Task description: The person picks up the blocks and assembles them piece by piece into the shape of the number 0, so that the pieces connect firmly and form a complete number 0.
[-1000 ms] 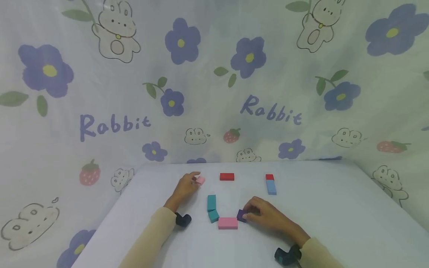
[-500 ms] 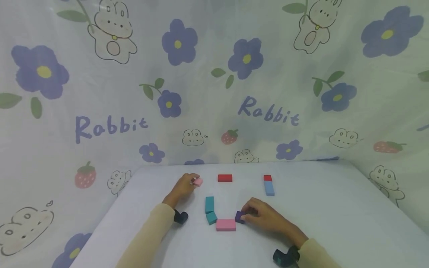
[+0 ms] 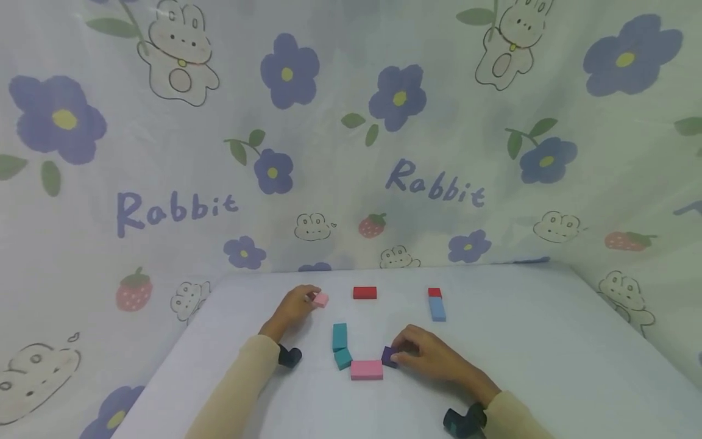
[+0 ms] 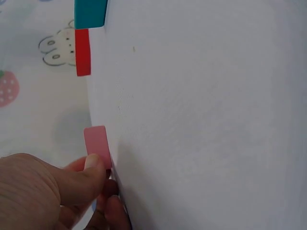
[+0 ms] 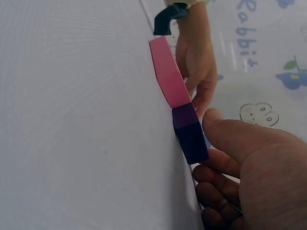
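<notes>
My left hand (image 3: 292, 308) pinches a small pink block (image 4: 97, 146) on the far left part of the white table, thumb against its near face. My right hand (image 3: 433, 353) holds a small dark purple block (image 5: 191, 136) between thumb and fingers. That block sits at the right end of a longer pink block (image 3: 367, 370), corner to corner with it. From the pink block's left end, a small teal block (image 3: 342, 358) and a longer teal block (image 3: 340, 336) continue in a curve away from me.
Farther back lies a red block (image 3: 364, 293). To its right, a light blue block (image 3: 437, 309) touches a small red block (image 3: 434, 292) end to end. A printed curtain (image 3: 329, 134) hangs behind the table. Black devices (image 3: 465, 421) are strapped at both wrists.
The left fingers have come down and in around the small pink block, which stays in place. The right hand keeps its hold on the purple block. The head view shifts slightly.
</notes>
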`<state>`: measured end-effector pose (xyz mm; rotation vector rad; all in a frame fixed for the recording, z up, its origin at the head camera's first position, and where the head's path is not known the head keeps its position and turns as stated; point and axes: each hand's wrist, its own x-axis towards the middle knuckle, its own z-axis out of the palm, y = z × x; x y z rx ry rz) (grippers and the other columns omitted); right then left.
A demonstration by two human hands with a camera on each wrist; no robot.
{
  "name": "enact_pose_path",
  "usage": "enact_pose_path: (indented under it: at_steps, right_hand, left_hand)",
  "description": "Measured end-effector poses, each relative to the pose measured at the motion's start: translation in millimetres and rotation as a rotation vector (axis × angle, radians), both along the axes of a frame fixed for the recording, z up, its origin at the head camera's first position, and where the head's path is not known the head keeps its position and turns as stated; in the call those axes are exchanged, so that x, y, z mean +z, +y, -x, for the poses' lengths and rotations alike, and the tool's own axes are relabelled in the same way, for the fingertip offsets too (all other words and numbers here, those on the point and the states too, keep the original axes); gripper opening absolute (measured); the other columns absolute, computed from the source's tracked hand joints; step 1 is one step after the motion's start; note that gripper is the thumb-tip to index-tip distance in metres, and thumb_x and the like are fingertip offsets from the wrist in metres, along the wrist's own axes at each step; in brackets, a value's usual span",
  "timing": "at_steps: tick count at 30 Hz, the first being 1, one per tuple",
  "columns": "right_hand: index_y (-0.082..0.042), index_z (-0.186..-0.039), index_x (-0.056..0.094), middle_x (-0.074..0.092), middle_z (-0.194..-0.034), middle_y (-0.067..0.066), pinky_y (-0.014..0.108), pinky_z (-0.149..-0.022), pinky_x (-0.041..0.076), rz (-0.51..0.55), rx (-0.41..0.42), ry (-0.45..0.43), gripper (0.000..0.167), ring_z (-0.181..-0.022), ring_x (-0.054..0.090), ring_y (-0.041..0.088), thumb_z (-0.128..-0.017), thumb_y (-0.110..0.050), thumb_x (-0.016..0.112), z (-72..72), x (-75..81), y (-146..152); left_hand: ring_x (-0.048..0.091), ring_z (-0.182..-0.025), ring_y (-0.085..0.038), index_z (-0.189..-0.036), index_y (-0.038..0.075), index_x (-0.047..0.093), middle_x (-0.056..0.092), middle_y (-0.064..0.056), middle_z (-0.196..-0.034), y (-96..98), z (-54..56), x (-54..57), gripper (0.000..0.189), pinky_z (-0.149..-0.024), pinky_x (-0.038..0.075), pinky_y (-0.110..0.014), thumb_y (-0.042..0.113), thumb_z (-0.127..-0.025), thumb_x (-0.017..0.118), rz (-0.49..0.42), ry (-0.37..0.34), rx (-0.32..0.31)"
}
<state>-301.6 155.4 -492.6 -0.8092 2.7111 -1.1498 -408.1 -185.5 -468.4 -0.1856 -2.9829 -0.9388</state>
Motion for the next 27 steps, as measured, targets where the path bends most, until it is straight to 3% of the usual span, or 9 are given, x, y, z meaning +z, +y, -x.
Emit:
enact_pose_path:
  at_steps: [6,12,19,27]
  right_hand:
    - [-0.029,-0.108,0.066,0.061,-0.102,-0.017,0.023,-0.09,0.053,0.007,0.006,0.007,0.022,-0.097,0.056,0.001,-0.093,-0.044,0.068,0.2,0.8,-1.3]
    - [-0.029,-0.108,0.066,0.06,-0.102,-0.017,0.023,-0.089,0.053,-0.008,0.0,0.014,0.022,-0.096,0.056,0.0,-0.093,-0.045,0.068,0.4,0.3,-0.1]
    - [-0.03,-0.107,0.065,0.06,-0.101,-0.017,0.023,-0.088,0.053,-0.004,-0.007,0.033,0.021,-0.096,0.056,0.002,-0.093,-0.045,0.067,1.5,1.8,0.2]
    - [-0.03,-0.108,0.065,0.06,-0.103,-0.017,0.023,-0.089,0.053,-0.002,0.005,0.016,0.022,-0.097,0.056,0.001,-0.093,-0.045,0.067,0.9,-1.3,0.9]
  left_hand:
    - [0.059,-0.113,-0.031,-0.125,0.009,0.065,0.066,-0.012,-0.116,-1.9,1.4,-0.4,0.03,-0.102,0.049,-0.05,0.009,-0.095,0.066,-0.01,-0.013,0.023]
    - [0.061,-0.111,-0.031,-0.123,0.009,0.065,0.067,-0.012,-0.114,-4.2,1.7,1.2,0.028,-0.1,0.051,-0.051,0.009,-0.095,0.066,-0.024,-0.021,0.004]
    - [0.06,-0.116,-0.034,-0.123,0.009,0.064,0.067,-0.012,-0.116,-3.5,-1.9,6.6,0.03,-0.102,0.048,-0.054,0.002,-0.094,0.062,-0.054,0.004,-0.014]
    - [0.06,-0.116,-0.03,-0.122,0.014,0.066,0.067,-0.009,-0.118,8.3,-11.8,11.0,0.028,-0.103,0.049,-0.053,0.006,-0.095,0.063,-0.06,-0.052,-0.026]
